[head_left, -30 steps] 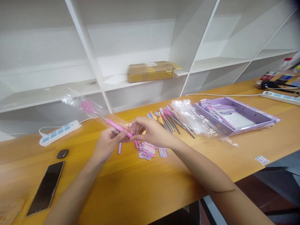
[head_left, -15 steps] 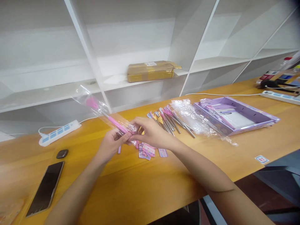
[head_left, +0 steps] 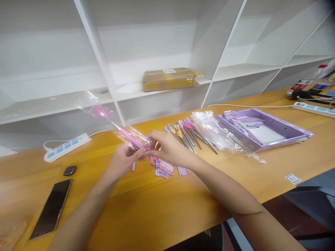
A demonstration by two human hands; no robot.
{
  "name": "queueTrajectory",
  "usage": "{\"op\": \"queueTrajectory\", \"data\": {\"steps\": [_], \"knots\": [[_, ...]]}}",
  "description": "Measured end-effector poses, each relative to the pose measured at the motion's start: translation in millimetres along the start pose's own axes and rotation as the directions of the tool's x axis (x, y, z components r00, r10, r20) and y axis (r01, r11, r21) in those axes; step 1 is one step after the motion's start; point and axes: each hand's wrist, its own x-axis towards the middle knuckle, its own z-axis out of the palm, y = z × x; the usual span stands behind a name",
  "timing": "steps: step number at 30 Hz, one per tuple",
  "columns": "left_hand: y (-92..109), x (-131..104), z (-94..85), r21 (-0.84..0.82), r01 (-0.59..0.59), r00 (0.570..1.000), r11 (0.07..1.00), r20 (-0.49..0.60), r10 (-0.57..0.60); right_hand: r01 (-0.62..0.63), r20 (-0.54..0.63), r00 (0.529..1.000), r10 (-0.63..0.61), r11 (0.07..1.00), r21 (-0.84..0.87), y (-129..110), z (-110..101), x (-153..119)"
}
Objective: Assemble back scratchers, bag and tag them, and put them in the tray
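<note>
Left hand (head_left: pixel 125 160) is closed round the pink handle of a stick (head_left: pixel 131 138), with its clear bag (head_left: pixel 90 99) about it. Right hand (head_left: pixel 169 148) is pinched on the bag's near end; what lies between those fingertips is partly hidden. Both hands are close together above the table (head_left: pixel 157 212), the stick tilted up and away to the left, its pink head inside the film.

If the right fingers tug the thin film hard, it could split. With only the handle gripped, the head end could swing, and a loosened left grip could let the stick slip onto the cards (head_left: pixel 164 168) near the hands. A purple rod (head_left: pixel 133 166) beside them might roll if knocked.

Nearest on the left lies a phone (head_left: pixel 51 210), with a black case (head_left: pixel 69 170) beyond it. Past the right hand, claws (head_left: pixel 188 136) lie fanned out; a low sleeve of the hand's sweep could scatter them. Beside them slick plastic (head_left: pixel 211 127) spreads against a purple box (head_left: pixel 277 124) and could slide if brushed. Farther back, a carton (head_left: pixel 170 81) rests on the shelf (head_left: pixel 125 89).
</note>
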Motion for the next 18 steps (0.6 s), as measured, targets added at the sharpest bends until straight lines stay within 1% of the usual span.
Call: {"op": "queueTrajectory", "data": {"steps": [3, 5, 8, 10, 13, 16, 18], "knots": [[0, -1, -3.7, 0.026, -0.011, 0.999, 1.0, -0.053, 0.012, -0.001, 0.013, 1.0, 0.001, 1.0, -0.014, 1, -4, 0], [1, -1, -6.9, 0.008, -0.021, 0.997, 1.0, -0.07, 0.021, 0.014, 0.038, 0.999, -0.014, 1.0, -0.011, 1, -9, -1], [2, -2, -11.7, -0.017, -0.025, 0.996, 1.0, -0.083, 0.023, 0.078, 0.108, 0.991, -0.078, 0.997, -0.001, 2, -18, -3], [3, -2, -13.9, -0.014, -0.016, 0.997, 1.0, -0.076, 0.014, 0.126, 0.132, 0.983, -0.124, 0.992, -0.002, 2, -22, -4], [5, -3, -14.9, -0.033, -0.012, 0.999, 0.999, -0.051, 0.011, 0.222, 0.128, 0.969, -0.211, 0.972, -0.075, 2, -25, -6], [6, -2, -13.6, -0.067, -0.011, 1.0, 0.998, -0.021, 0.01, 0.351, 0.093, 0.936, -0.339, 0.914, -0.203, 4, -23, -6], [6, -2, -12.4, -0.08, -0.007, 1.0, 0.997, -0.002, 0.007, 0.401, 0.053, 0.914, -0.402, 0.878, -0.263, 5, -21, -5]]}}
